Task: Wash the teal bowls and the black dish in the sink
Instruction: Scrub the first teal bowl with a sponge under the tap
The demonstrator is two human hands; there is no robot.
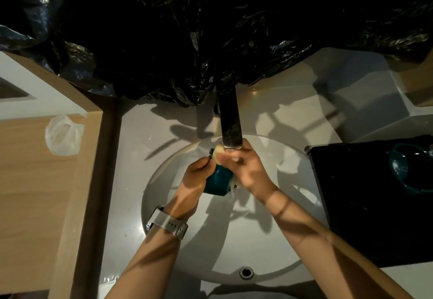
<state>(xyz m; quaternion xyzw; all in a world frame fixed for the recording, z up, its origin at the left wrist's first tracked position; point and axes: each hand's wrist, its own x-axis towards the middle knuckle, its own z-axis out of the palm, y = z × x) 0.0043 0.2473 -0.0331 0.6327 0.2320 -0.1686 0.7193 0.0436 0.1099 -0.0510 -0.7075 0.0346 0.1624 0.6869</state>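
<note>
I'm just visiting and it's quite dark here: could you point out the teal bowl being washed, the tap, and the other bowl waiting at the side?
teal bowl (216, 181): head view, on its outer wall between the hands.
tap (229, 120): head view, mid-spout.
second teal bowl (405, 169): head view, on its inside.

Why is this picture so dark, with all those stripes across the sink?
Head view: light comes from behind, so the arms throw several hard, overlapping shadows over the white sink; the black plastic above swallows light; the right hand is blurred under the tap; the wide lens bends the edges.
</note>
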